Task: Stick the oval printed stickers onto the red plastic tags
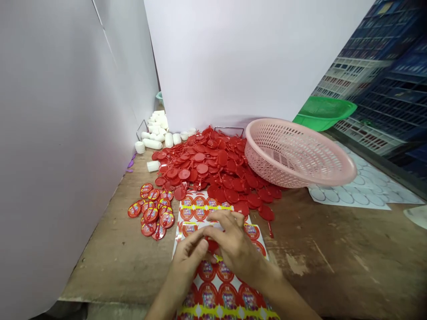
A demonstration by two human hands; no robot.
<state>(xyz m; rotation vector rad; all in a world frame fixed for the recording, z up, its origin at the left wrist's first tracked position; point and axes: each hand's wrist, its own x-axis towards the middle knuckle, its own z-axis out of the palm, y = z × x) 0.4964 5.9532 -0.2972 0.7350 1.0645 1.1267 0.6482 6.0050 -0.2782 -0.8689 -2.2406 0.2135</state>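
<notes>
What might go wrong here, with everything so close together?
The loose heap of red discs reaches the far edge of the printed label sheets, so a nudge might slide pieces over the labels. The pink basket sits tilted beside the heap and could shift if bumped. The left hand and right hand work close together above the sheets, so a sleeveless forearm might brush a label out of place.

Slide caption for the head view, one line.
Left hand and right hand close together over sheets of round labels, with a heap of red plastic pieces and a pink basket beyond.
</notes>
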